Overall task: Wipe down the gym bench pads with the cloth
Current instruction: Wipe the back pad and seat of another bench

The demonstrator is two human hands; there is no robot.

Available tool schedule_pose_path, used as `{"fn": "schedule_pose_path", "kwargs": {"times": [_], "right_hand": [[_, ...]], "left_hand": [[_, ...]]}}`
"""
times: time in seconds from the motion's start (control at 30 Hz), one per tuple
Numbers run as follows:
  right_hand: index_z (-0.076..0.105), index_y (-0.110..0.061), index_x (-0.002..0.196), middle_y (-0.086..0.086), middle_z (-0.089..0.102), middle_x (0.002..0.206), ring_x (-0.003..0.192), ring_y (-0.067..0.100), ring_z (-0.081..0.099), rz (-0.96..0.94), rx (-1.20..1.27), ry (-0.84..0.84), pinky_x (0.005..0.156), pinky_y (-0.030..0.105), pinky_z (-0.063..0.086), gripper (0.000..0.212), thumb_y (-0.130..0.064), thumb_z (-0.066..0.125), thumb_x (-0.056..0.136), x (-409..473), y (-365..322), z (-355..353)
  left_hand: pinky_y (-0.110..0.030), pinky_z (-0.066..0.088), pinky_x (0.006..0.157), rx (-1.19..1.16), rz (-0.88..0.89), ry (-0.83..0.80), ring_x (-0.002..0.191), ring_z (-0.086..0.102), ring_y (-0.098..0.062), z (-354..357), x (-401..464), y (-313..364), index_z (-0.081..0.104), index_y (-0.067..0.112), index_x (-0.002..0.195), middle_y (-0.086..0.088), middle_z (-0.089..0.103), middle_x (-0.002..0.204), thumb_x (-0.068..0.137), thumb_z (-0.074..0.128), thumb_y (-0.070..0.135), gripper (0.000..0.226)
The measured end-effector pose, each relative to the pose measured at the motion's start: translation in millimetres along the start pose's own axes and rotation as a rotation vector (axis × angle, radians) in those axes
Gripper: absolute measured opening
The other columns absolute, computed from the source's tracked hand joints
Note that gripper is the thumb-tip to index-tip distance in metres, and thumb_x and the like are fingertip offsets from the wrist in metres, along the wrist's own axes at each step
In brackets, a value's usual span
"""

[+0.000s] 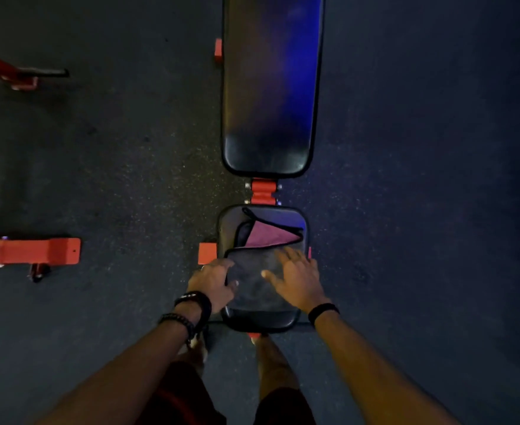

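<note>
Both hands on the cloth, spread over the seat pad.

Cloth (pixel 260 265) (grey, one corner folded back showing pink) lay on the seat pad (pixel 261 322), the near one. Left hand (pixel 214 283) gripped its left edge, fingers curled. Right hand (pixel 298 279) pressed flat on it, fingers spread wide. Long back pad (pixel 271 87) lay beyond, past a red frame joint (pixel 263 190).

left hand (pixel 214 282) seemingly gripping, right hand (pixel 295 279) flat
</note>
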State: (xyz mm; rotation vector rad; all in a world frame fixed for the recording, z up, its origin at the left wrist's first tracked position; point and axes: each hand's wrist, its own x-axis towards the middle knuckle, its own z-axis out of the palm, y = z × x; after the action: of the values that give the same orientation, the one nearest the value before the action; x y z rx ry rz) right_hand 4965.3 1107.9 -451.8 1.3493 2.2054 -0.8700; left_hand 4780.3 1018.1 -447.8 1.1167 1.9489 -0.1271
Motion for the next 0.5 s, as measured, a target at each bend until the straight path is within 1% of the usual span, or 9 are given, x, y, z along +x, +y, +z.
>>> {"fn": "schedule_pose_path", "kwargs": {"times": [0.1, 0.2, 0.27, 0.3, 0.33, 0.4, 0.43, 0.47, 0.5], "right_hand": [[0.025, -0.028, 0.155, 0.013, 0.017, 0.163, 0.15, 0.035, 0.015, -0.085, -0.115, 0.047, 0.115, 0.065, 0.011, 0.093, -0.084, 0.036, 0.081, 22.6, -13.0, 34.0], [0.02, -0.039, 0.155, 0.015, 0.01, 0.164, 0.149, 0.045, 0.008, -0.129, -0.217, 0.116, 0.106, 0.079, 0.006, 0.105, -0.096, 0.033, 0.068, 47.0, -10.5, 84.4], [0.024, -0.044, 0.152, 0.013, 0.017, 0.163, 0.147, 0.046, 0.012, -0.098, -0.243, 0.161, 0.103, 0.082, 0.011, 0.1, -0.096, 0.035, 0.067, 67.0, -0.5, 103.5], [0.03, -0.044, 0.15, 0.014, 0.024, 0.159, 0.145, 0.046, 0.018, -0.03, -0.243, 0.214, 0.102, 0.081, 0.014, 0.096, -0.094, 0.036, 0.069, 84.8, 2.0, 103.3], [0.036, -0.042, 0.146, 0.015, 0.03, 0.155, 0.142, 0.046, 0.023, 0.072, -0.226, 0.286, 0.101, 0.081, 0.015, 0.09, -0.092, 0.036, 0.071, 109.6, -0.5, 96.5], [0.047, -0.037, 0.14, 0.017, 0.04, 0.146, 0.138, 0.045, 0.029, 0.333, -0.088, 0.412, 0.101, 0.08, 0.015, 0.083, -0.088, 0.032, 0.076, 172.8, -21.4, 70.9], [0.053, -0.034, 0.136, 0.016, 0.046, 0.141, 0.135, 0.044, 0.032, 0.391, -0.065, 0.426, 0.101, 0.079, 0.015, 0.079, -0.085, 0.029, 0.079, 202.0, -37.3, 60.0], [0.057, -0.032, 0.132, 0.015, 0.051, 0.136, 0.132, 0.041, 0.037, 0.37, -0.096, 0.431, 0.102, 0.077, 0.016, 0.075, -0.081, 0.027, 0.083, 221.5, -51.9, 57.3], [0.059, -0.03, 0.13, 0.013, 0.054, 0.133, 0.131, 0.038, 0.039, 0.293, -0.143, 0.444, 0.104, 0.074, 0.017, 0.07, -0.076, 0.029, 0.086, 225.5, -64.2, 62.0]], "left_hand": [[-0.04, 0.038, 0.105, -0.057, 0.0, 0.171, 0.128, 0.048, -0.028, 3.7, 17.6, -4.1, 0.04, 0.024, 0.145, -0.003, 0.048, 0.14, 0.097, 0.049, 0.039, 0.051], [-0.044, 0.034, 0.105, -0.143, 0.038, 0.294, 0.129, 0.045, -0.026, 18.7, 44.9, -26.9, 0.038, 0.025, 0.146, -0.001, 0.046, 0.142, 0.092, 0.031, 0.057, 0.063], [-0.046, 0.031, 0.107, -0.228, 0.046, 0.348, 0.132, 0.041, -0.023, 30.0, 61.4, -46.5, 0.037, 0.029, 0.148, 0.001, 0.042, 0.147, 0.088, 0.022, 0.065, 0.072], [-0.048, 0.03, 0.11, -0.267, 0.048, 0.371, 0.135, 0.039, -0.022, 34.8, 69.3, -56.3, 0.036, 0.03, 0.149, 0.002, 0.04, 0.151, 0.088, 0.022, 0.067, 0.072], [-0.049, 0.028, 0.111, -0.296, 0.053, 0.391, 0.138, 0.036, -0.02, 40.7, 77.2, -66.3, 0.035, 0.032, 0.149, 0.002, 0.037, 0.153, 0.089, 0.023, 0.068, 0.071], [-0.048, 0.024, 0.114, -0.352, 0.064, 0.423, 0.142, 0.03, -0.014, 51.0, 90.5, -82.6, 0.032, 0.034, 0.15, 0.003, 0.034, 0.157, 0.09, 0.025, 0.067, 0.068], [-0.046, 0.023, 0.116, -0.4, 0.068, 0.438, 0.143, 0.027, -0.01, 53.8, 97.1, -88.8, 0.03, 0.034, 0.151, 0.003, 0.033, 0.157, 0.091, 0.026, 0.065, 0.068], [-0.045, 0.023, 0.117, -0.458, 0.068, 0.462, 0.143, 0.026, -0.007, 55.8, 102.5, -94.2, 0.03, 0.033, 0.151, 0.003, 0.033, 0.158, 0.092, 0.027, 0.064, 0.067], [-0.046, 0.024, 0.117, -0.523, 0.059, 0.489, 0.143, 0.027, -0.008, 57.4, 106.8, -99.9, 0.031, 0.031, 0.151, 0.002, 0.034, 0.157, 0.093, 0.028, 0.062, 0.066]]}}
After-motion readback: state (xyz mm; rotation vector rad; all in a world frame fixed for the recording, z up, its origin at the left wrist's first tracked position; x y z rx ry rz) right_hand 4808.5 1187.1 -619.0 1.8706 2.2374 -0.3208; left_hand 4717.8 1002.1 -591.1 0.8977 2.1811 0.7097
